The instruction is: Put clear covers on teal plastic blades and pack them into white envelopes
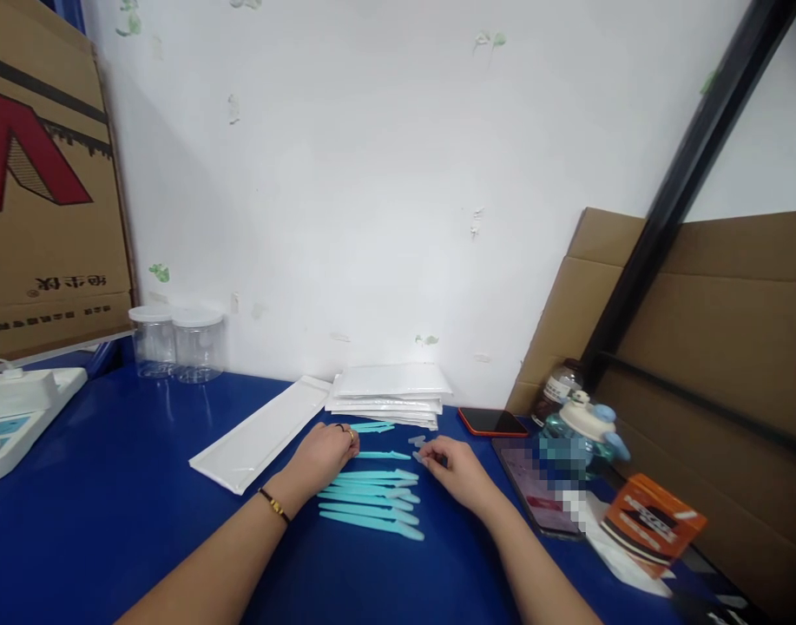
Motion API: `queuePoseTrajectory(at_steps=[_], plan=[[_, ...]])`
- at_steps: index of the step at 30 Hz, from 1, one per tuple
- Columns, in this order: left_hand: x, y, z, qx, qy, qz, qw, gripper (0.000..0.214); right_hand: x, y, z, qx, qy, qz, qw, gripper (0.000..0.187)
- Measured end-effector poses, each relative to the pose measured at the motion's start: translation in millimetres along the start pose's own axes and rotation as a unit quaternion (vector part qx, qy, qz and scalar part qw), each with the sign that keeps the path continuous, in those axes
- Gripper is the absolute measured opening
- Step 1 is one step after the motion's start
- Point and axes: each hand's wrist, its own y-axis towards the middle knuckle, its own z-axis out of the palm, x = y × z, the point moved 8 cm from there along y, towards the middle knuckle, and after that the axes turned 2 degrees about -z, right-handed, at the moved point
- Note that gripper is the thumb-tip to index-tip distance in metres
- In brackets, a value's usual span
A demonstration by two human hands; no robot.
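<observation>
My left hand is closed around the handle end of a turquoise eyebrow razor, whose blade end points right. Facing that tip, my right hand pinches a small clear blade cap. Whether cap and blade touch is too small to make out. Nearer to me, several turquoise razors lie side by side, with pale caps over their right ends. Beyond my left hand lie more razors, partly hidden by it. Loose clear caps rest just past my right fingertips.
White padded mailers are stacked against the wall, and one mailer lies to the left. Two lidded clear jars and a power strip stand farther left. Phones, a water bottle and an orange box occupy the right.
</observation>
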Motion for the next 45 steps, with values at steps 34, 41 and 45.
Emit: queuePoseTrajectory(at_steps=[34, 41, 45], plan=[[12.4, -1.9, -4.0, -0.039, -0.011, -0.046, 0.998, 0.024, -17.6, 6.1, 2.6, 0.000, -0.137, 0.020, 0.990, 0.020], [9.4, 0.9, -6.5, -0.026, 0.016, -0.045, 0.999, 0.021, -14.3, 4.9, 4.4, -0.015, -0.206, 0.027, 0.978, 0.011], [7.4, 0.1, -7.4, -0.040, 0.034, -0.036, 0.998, 0.029, -11.6, 3.5, -0.5, -0.038, -0.113, 0.025, 0.993, 0.008]])
